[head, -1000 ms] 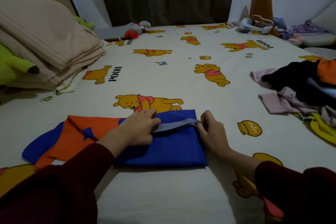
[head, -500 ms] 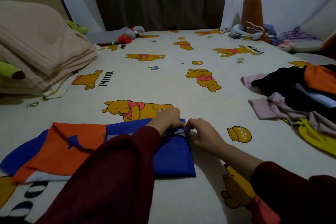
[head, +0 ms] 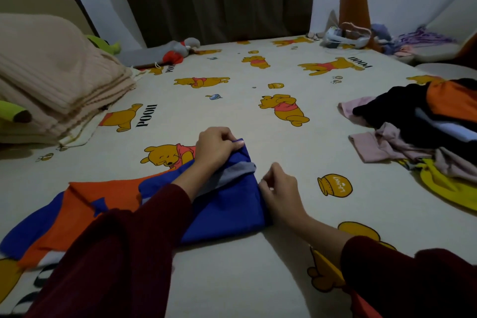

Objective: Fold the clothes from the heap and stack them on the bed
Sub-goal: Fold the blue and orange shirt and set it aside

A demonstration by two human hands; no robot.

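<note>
One blue-and-orange garment [head: 160,204] lies under two hands, the left hand [head: 216,148] and the right hand [head: 280,188], with one heap of clothes [head: 423,131], one folded beige blanket [head: 59,80] and one bed [head: 232,111].

The blue and orange garment [head: 227,204] pinched by the left hand [head: 216,147] is smooth, matt cloth with a grey inner band; under it the bedsheet [head: 232,279] is matt printed cotton, and far left of the grip the beige blanket [head: 56,77] looks ribbed and soft
</note>
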